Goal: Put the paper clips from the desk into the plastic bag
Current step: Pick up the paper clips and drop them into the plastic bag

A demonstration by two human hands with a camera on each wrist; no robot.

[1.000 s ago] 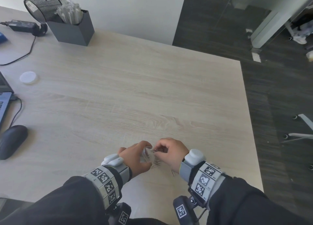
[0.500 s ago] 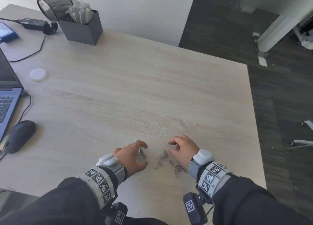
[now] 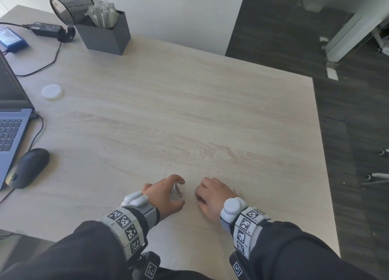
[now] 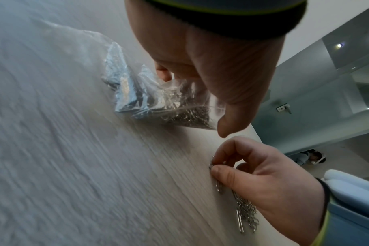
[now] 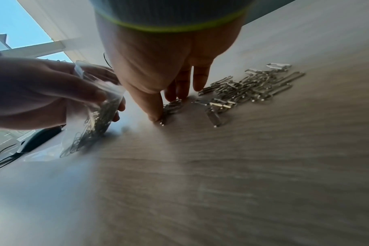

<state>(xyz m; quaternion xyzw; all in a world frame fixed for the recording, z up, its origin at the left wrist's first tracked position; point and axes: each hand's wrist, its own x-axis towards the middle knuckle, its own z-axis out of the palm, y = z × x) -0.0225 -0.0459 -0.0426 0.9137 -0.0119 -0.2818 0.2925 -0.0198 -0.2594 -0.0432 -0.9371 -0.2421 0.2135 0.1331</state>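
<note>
My left hand (image 3: pixel 180 193) holds a small clear plastic bag (image 4: pixel 158 99) upright on the desk near its front edge. The bag's mouth is pinched between thumb and fingers, and several silver paper clips lie inside. To its right, my right hand (image 3: pixel 198 198) is down on the loose pile of paper clips (image 5: pixel 249 86). Its thumb and forefinger pinch a few clips (image 4: pixel 212 164) at the pile's near end. In the head view the hand hides most of the pile; a few paper clips (image 3: pixel 239 193) show beside the wrist.
On the light wooden desk (image 3: pixel 189 111), a laptop (image 3: pixel 8 124) and a dark mouse (image 3: pixel 27 168) lie at the left. A white lid (image 3: pixel 51 92) is further back, and a grey box (image 3: pixel 105 33) with a mesh cup (image 3: pixel 71 4) stands at the far left. The desk's right edge drops to dark floor.
My right hand left the bag's mouth, moved right and came down on the pile, where it now pinches clips. The left hand kept hold of the bag.
</note>
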